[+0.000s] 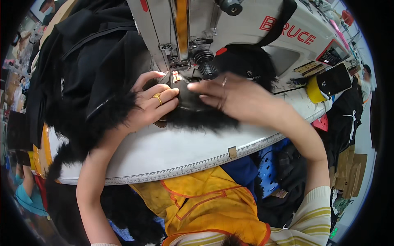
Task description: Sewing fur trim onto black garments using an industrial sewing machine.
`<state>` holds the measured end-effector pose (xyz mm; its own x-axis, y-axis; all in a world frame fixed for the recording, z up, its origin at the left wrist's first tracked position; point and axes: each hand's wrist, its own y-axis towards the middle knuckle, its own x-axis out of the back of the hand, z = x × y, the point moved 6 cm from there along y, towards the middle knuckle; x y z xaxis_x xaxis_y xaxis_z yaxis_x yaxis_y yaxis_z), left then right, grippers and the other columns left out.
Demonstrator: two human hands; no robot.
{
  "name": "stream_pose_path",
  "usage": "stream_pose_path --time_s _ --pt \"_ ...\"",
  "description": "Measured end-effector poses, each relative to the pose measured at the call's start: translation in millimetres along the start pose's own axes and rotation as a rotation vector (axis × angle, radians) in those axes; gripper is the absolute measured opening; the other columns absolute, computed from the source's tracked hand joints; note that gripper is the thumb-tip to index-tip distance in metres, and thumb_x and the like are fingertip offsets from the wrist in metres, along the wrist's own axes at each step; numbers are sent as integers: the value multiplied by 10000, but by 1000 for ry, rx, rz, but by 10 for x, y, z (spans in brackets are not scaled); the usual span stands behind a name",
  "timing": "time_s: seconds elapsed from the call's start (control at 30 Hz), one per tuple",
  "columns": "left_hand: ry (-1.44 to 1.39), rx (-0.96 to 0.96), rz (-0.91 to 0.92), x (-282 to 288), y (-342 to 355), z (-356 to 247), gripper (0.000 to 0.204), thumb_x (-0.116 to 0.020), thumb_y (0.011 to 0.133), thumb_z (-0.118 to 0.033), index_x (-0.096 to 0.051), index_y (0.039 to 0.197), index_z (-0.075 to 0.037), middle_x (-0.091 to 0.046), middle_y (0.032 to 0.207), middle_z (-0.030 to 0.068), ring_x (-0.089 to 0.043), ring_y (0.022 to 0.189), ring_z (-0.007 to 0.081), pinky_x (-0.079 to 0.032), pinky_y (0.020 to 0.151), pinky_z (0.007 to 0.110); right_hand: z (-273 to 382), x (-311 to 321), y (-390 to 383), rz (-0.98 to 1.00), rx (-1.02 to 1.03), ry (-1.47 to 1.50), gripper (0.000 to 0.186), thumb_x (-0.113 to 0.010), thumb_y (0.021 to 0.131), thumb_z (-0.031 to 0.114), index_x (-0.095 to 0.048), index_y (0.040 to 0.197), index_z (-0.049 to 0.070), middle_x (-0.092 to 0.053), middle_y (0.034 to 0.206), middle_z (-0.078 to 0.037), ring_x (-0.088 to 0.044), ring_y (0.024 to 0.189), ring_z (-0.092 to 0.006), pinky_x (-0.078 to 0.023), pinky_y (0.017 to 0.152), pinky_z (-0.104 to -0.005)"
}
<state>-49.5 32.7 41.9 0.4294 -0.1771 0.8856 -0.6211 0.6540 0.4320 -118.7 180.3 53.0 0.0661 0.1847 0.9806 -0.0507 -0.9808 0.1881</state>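
A black fur-trimmed garment (197, 119) lies on the white sewing table, its smooth dark part beneath the lit presser foot (177, 76) of a sewing machine (246, 24). My left hand (152, 100), wearing a gold ring, is just left of the foot; its bent fingers grip and press the fabric. At the right, my right hand (242, 98) is slightly blurred, its fingers stretched out and apart over the fabric's edge. Whether its fingertips touch the cloth I cannot tell. Black fur also lies around my left wrist.
Black cloth (90, 49) is heaped on the left. A measuring tape (197, 166) runs along the near table edge. A yellow-and-black container (328, 84) stands at the right. My yellow apron (209, 205) is below the table. Other people are in the background.
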Motion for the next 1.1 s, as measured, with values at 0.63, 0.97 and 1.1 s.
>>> stream_pose_path --time_s 0.63,0.97,1.1 --pt "-244 145 -62 -132 -103 451 259 -631 702 -125 -681 954 -96 -663 973 -18 -590 828 113 -401 785 312 -275 -165 56 127 -153 233 454 -535 722 22 -569 1158 145 -511 1306 -50 -652 796 -232 -523 647 -348" --pt "-125 124 -177 -205 -85 415 294 -646 674 -91 -674 965 -70 -581 757 -7 -565 761 145 -420 804 340 -463 -141 66 -24 -158 361 392 -547 707 6 -599 1085 97 -562 1224 -42 -614 939 -245 -496 768 -346" --pt "-94 70 -140 -116 -18 376 262 -652 680 -85 -665 940 -60 -645 854 12 -585 798 149 -422 803 338 -471 -151 66 20 -127 342 369 -539 717 8 -616 1069 93 -588 1200 -41 -613 941 -249 -497 778 -336"
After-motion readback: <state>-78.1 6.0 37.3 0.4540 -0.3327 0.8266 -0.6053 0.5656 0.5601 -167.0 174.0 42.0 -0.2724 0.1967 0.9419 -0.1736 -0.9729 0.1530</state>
